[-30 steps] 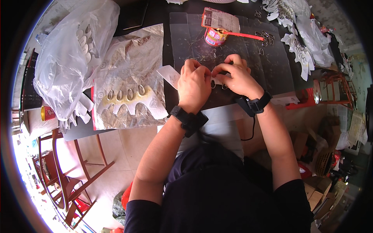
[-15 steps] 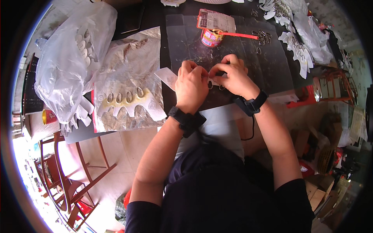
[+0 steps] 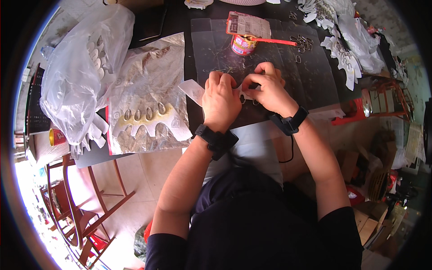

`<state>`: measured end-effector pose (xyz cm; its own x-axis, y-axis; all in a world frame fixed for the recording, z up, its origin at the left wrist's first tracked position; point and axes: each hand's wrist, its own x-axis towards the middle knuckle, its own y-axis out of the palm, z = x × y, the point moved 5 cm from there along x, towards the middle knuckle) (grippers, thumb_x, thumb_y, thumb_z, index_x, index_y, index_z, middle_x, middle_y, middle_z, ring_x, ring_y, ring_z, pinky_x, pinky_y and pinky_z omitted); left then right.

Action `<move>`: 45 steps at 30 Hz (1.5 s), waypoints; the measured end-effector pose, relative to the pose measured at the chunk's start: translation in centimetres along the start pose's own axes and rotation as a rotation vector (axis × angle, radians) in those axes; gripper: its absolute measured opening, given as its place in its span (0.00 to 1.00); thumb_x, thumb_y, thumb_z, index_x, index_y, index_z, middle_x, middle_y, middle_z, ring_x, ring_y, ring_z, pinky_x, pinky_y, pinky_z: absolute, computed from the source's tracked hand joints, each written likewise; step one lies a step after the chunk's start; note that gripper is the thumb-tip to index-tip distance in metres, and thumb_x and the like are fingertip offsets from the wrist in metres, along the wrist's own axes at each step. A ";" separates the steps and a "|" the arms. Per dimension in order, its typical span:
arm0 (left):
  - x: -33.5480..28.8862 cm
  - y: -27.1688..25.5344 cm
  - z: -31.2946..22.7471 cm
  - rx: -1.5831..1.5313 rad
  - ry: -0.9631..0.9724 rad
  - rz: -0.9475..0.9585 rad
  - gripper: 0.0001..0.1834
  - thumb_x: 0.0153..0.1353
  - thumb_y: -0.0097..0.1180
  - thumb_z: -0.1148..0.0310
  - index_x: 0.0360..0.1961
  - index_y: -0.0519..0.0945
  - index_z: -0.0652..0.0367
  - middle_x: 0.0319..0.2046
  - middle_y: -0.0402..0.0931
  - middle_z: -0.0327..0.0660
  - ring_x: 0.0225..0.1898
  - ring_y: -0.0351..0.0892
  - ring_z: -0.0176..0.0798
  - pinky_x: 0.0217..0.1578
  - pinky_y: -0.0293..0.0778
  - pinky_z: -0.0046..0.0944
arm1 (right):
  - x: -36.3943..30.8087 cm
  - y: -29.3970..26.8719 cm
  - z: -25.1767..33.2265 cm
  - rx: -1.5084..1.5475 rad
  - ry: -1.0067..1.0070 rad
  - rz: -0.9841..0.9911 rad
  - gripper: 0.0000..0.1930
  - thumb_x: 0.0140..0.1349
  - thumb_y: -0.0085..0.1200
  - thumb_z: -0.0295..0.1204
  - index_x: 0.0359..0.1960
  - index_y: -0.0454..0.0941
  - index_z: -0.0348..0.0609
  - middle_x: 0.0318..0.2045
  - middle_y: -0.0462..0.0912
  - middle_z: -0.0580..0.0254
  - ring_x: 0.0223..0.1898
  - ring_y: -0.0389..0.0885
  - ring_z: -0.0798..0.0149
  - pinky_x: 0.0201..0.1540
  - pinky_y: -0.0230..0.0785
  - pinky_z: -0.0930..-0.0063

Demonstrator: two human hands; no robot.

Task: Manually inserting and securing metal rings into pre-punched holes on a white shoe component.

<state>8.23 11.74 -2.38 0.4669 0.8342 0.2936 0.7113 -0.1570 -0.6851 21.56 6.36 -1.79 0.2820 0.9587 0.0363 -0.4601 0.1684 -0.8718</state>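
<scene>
My left hand is closed on a white strip of card or cloth, whose end sticks out to the left of it. My right hand pinches the same strip from the other side, thumb and forefinger close to my left fingertips. Small metal rings show at the strip's lower edge below my fingers; the rest is hidden. To the left, a scalloped white strip with several oval metal rings lies on a crinkled, shiny sheet.
Beyond my hands stands a small red and yellow tub, with a red stick and a card piece on top. Loose metal rings lie to its right. A plastic bag fills the left; more ringed strips lie far right.
My hands stay on the strip, with only slight finger movement. The view has shifted a little; nothing on the table has visibly moved.
</scene>
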 end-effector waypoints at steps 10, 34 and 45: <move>0.0 0.1 -0.1 0.007 0.004 0.002 0.09 0.47 0.58 0.76 0.31 0.75 0.60 0.39 0.70 0.46 0.41 0.73 0.51 0.41 0.71 0.45 | 0.1 0.3 0.0 0.008 -0.091 -0.022 0.09 0.44 0.67 0.33 0.28 0.82 0.66 0.45 0.64 0.69 0.52 0.61 0.56 0.55 0.53 0.58; -0.2 -0.3 -0.4 -0.077 0.114 -0.029 0.13 0.44 0.59 0.80 0.33 0.74 0.62 0.40 0.70 0.48 0.40 0.74 0.52 0.40 0.72 0.45 | 0.6 -0.4 1.2 -0.084 -0.227 0.113 0.14 0.46 0.61 0.27 0.38 0.78 0.53 0.39 0.76 0.66 0.50 0.69 0.56 0.51 0.56 0.57; -1.8 -8.0 -2.2 -1.072 0.010 -0.083 0.05 0.60 0.52 0.81 0.37 0.72 0.64 0.42 0.73 0.43 0.38 0.77 0.31 0.33 0.75 0.27 | -2.2 -1.6 0.6 0.812 0.180 0.233 0.08 0.53 0.55 0.24 0.34 0.73 0.37 0.29 0.75 0.66 0.32 0.73 0.74 0.33 0.66 0.78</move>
<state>2.89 10.35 4.02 0.3968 0.8599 0.3212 0.8286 -0.4861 0.2777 21.17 4.14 -0.14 0.2034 0.9499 -0.2374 -0.9626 0.1498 -0.2256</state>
